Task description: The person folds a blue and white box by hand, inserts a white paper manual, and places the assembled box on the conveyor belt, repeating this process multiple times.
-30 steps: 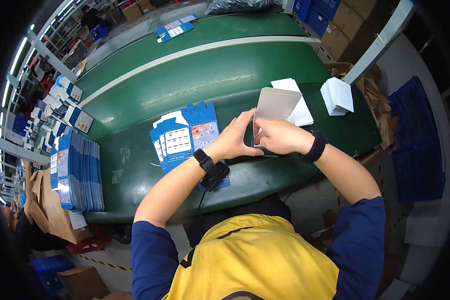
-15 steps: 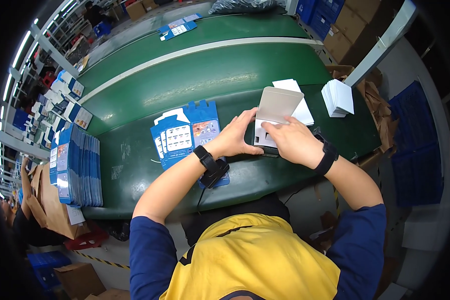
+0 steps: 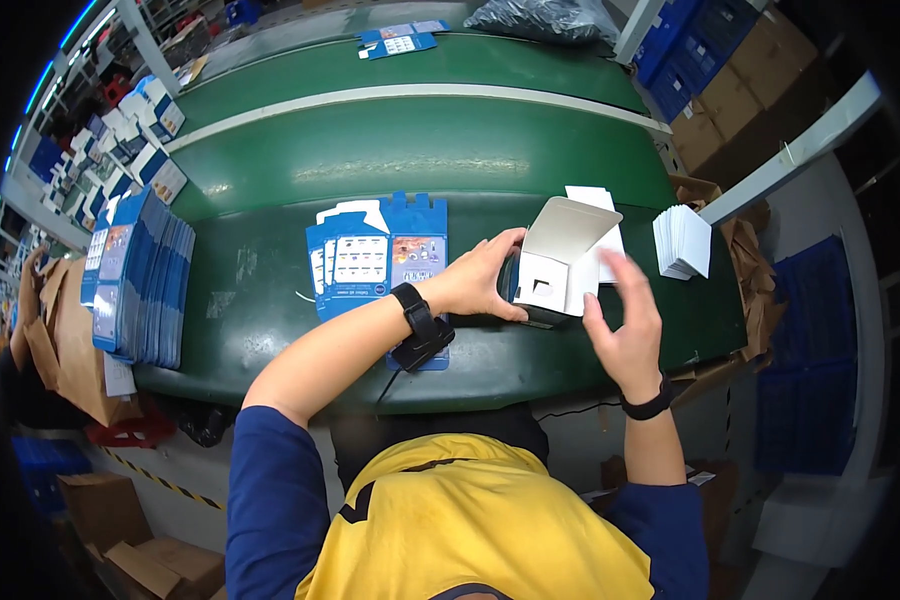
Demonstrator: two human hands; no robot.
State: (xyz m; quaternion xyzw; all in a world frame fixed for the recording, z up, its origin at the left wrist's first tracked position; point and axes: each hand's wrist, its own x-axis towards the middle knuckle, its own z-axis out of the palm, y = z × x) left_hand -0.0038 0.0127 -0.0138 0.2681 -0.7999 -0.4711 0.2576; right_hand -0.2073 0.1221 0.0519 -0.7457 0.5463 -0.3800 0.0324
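Observation:
A small carton (image 3: 540, 295) stands on the green work surface with its lid raised and its white inside showing. Inside it sits a white insert with a square cut-out, and a side flap leans outward on the right. My left hand (image 3: 478, 280) grips the carton's left side, thumb at the near edge and fingers behind. At the right, my right hand (image 3: 630, 335) is open, fingers spread and slightly blurred; its thumb is close to the side flap, and I cannot tell if they touch. Behind the lid lie white cards (image 3: 602, 200), partly hidden.
Flat blue cartons (image 3: 365, 265) lie left of my left hand. A tall stack of folded blue cartons (image 3: 145, 285) stands at far left. White cards (image 3: 682, 242) are stacked at right, near a metal post (image 3: 800, 150). A green conveyor (image 3: 420, 140) runs behind.
My right hand has come off the carton's inside and moved right, its fingers opening. The insert's cut-out and the side flap now show. My left hand still holds the carton.

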